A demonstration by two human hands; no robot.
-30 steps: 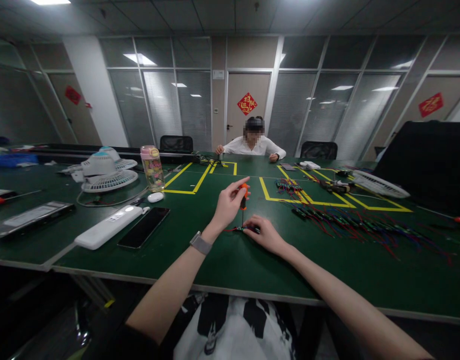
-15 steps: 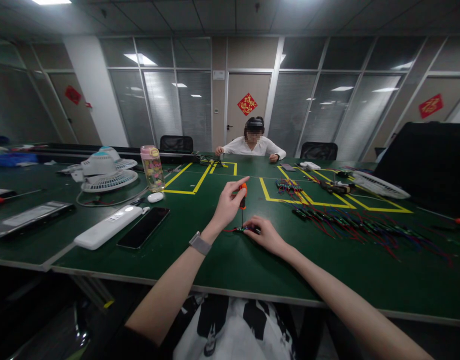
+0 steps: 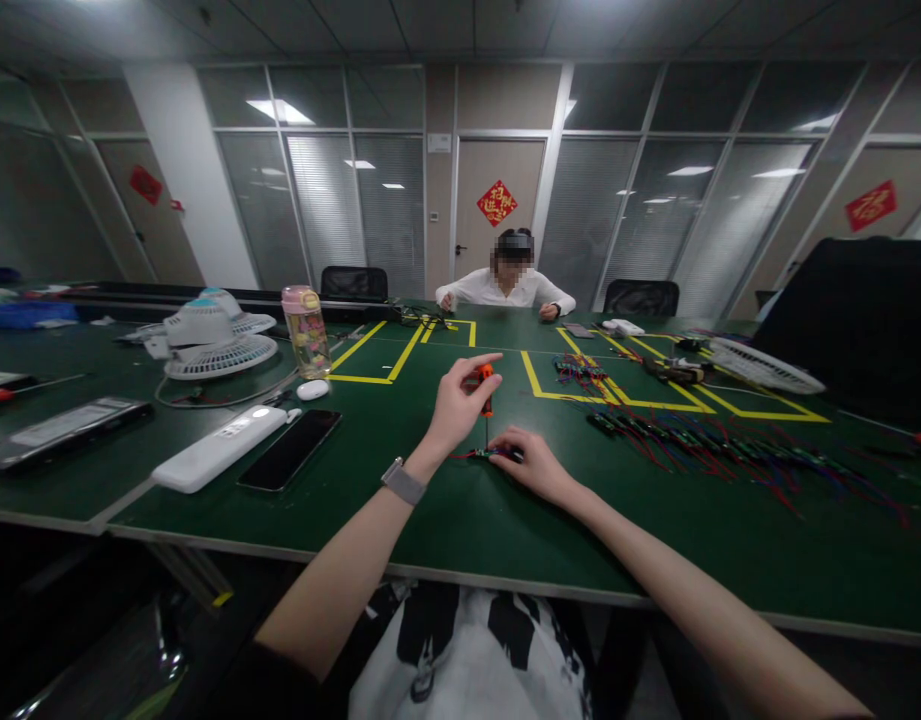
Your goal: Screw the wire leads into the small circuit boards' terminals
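Observation:
My left hand (image 3: pixel 460 398) is closed round the orange handle of a screwdriver (image 3: pixel 488 408), its index finger stretched out over the top. The screwdriver stands upright, and its thin shaft reaches down to a small green circuit board (image 3: pixel 484 454) with red wires on the table. Low beside the shaft, my right hand (image 3: pixel 533 463) pinches the board's right end with its fingertips. The part of the board under those fingers is hidden, as is the exact spot where the tip touches.
Several wired circuit boards (image 3: pixel 730 450) lie in a row at right, with more boards (image 3: pixel 580 370) behind. At left are a phone (image 3: pixel 291 450), a white power strip (image 3: pixel 220 448), a bottle (image 3: pixel 307 335) and fan parts (image 3: pixel 220 357). A person (image 3: pixel 509 285) sits opposite.
The view has shifted slightly. My left hand's grip on the upright screwdriver has turned a little; my right hand stays on the board.

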